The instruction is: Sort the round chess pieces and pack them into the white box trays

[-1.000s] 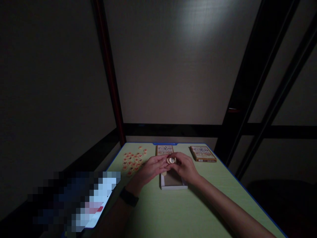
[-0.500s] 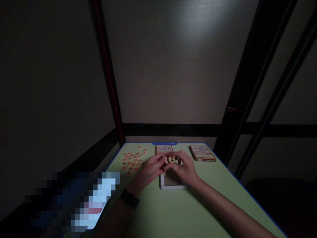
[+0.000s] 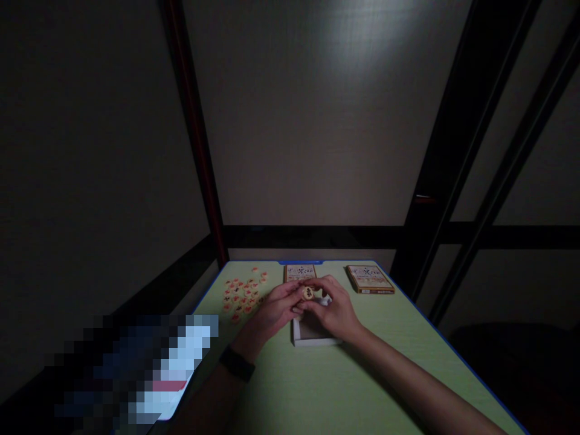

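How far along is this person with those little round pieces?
Little looks done: the visible part of the open tray appears bare. In hand: one round piece, pinched between left hand and right hand over the tray. Left: the scattered pieces lying loose on the green table, beside the left hand.

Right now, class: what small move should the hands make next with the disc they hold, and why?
Probably lower the disc into the open tray: both the left hand and right hand pinch it just above the tray, while loose discs lie to its left.
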`<act>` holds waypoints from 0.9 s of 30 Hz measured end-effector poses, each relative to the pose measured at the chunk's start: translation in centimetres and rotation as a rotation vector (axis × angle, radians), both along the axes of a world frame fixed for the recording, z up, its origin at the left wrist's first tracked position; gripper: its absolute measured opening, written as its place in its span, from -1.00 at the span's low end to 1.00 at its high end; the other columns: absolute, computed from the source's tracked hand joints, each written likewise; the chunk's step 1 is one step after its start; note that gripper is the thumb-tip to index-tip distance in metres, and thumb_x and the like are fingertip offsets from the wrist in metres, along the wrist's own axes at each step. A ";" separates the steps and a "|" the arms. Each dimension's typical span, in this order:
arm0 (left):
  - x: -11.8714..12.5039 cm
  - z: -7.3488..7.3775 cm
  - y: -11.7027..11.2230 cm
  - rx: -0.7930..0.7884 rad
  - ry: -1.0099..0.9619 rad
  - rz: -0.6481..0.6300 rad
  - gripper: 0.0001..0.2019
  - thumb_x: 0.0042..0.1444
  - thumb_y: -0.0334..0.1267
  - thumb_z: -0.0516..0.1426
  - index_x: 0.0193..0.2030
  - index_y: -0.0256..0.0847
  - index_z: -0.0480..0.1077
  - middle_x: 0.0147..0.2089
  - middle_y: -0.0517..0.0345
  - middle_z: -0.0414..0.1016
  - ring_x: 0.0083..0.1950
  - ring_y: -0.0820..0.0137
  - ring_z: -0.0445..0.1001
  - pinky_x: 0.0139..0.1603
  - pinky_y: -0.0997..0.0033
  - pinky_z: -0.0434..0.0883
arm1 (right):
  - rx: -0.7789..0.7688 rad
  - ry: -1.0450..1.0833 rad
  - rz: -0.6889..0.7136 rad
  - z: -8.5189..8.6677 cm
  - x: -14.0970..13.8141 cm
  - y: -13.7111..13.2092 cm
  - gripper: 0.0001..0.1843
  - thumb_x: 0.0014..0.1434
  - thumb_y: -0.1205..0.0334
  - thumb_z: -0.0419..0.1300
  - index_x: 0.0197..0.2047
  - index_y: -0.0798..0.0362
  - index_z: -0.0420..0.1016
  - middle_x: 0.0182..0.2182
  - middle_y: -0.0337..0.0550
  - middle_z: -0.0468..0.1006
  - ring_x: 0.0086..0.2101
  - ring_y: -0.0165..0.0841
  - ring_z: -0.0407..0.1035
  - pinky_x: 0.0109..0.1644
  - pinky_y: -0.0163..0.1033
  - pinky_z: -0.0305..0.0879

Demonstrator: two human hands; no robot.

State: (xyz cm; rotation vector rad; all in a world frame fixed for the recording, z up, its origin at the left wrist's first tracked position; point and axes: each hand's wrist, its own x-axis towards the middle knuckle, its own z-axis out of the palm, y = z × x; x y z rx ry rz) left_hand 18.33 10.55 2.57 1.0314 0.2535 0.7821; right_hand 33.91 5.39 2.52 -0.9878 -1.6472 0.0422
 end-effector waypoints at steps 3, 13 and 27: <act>-0.1 0.3 -0.1 -0.015 0.003 0.039 -0.61 -0.07 -0.23 0.42 -0.09 -0.29 0.53 -0.25 0.12 0.44 -0.34 0.56 0.35 -0.38 0.58 0.21 | 0.020 -0.050 -0.005 0.3 0.3 -0.1 -0.75 0.13 0.21 0.36 -0.09 -0.03 0.55 -0.27 -0.11 0.59 -0.25 -0.25 0.43 -0.15 -0.15 0.41; 0.0 -0.7 1.5 0.263 0.251 0.368 -0.66 0.06 -0.11 0.31 -0.09 -0.29 0.54 -0.14 0.00 0.57 -0.23 0.39 0.47 -0.20 0.44 0.38 | -0.214 -0.348 0.020 1.7 2.4 0.1 -0.64 0.15 0.34 0.25 0.04 0.02 0.55 -0.19 -0.07 0.64 -0.24 -0.27 0.47 -0.12 -0.20 0.35; -0.1 -2.9 1.5 0.842 0.910 0.589 -0.70 0.11 -0.42 0.06 -0.12 -0.17 0.57 0.01 -0.03 0.59 0.12 0.17 0.47 0.26 0.20 0.29 | -0.483 -0.765 0.066 -0.8 1.6 0.5 -0.81 -0.01 0.53 0.19 -0.33 0.11 0.52 -0.36 -0.08 0.56 -0.36 -0.33 0.41 -0.25 -0.32 0.25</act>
